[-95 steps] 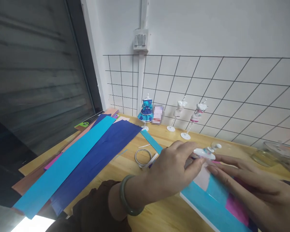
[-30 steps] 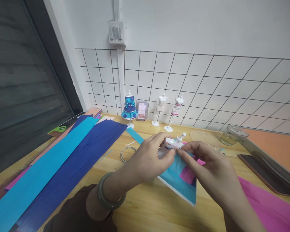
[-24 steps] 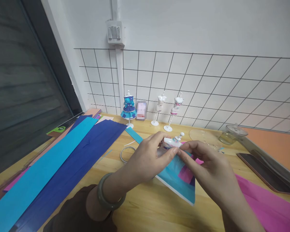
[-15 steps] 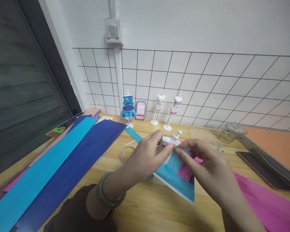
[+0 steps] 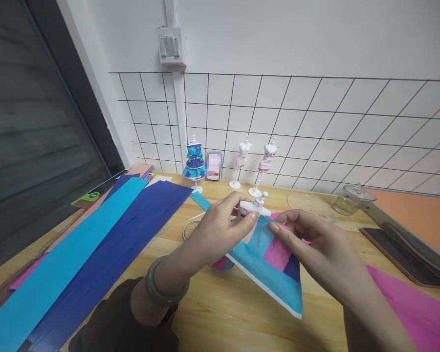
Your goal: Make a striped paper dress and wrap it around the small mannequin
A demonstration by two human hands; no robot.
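My left hand (image 5: 223, 220) is closed around the upper part of a small white mannequin (image 5: 254, 207), which is tilted with its neck knob pointing up and away. A paper skirt (image 5: 267, 278) in light blue, pink and dark blue, with a white hem, hangs from the mannequin toward me. The thumb and fingers of my right hand (image 5: 304, 234) pinch the skirt's upper edge, close to my left thumb. Part of the mannequin's body is hidden by the fingers and paper.
Light blue paper (image 5: 77, 249) and dark blue paper (image 5: 132, 234) lie at left. Behind stand a dressed mannequin (image 5: 195, 164) and two white mannequins. A tape roll (image 5: 185, 230) sits beside my left wrist. At right are a phone (image 5: 399, 256), pink paper (image 5: 418, 303) and a glass jar (image 5: 346, 203).
The mannequin has tipped and shifted slightly left. My right fingers have moved a little apart from my left thumb, and more of the skirt's pink and dark blue shows.
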